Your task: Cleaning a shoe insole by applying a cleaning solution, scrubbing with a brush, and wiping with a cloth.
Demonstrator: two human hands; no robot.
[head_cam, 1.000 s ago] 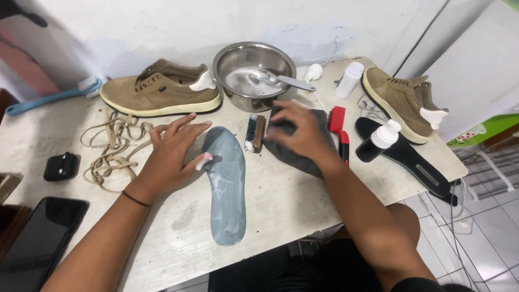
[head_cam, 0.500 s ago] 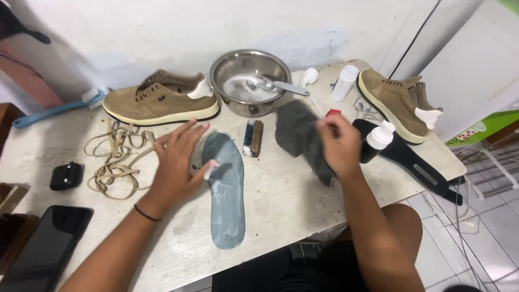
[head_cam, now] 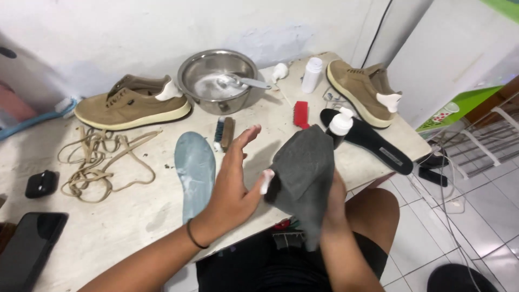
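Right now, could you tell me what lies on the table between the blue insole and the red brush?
In the head view, a small wooden brush lies between the blue insole and the red brush; the left hand hovers over that stretch too.

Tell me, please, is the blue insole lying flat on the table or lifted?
Flat: the insole lies on the table, untouched; both hands are off it.

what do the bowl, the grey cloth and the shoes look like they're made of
Bowl: metal, probably stainless steel; shiny and reflective.
Cloth: soft matte fabric, maybe microfibre; it drapes and folds limply over the right hand.
Shoes: tan uppers with a dull, napped look, likely suede or nubuck; pale smooth soles, probably rubber or foam.
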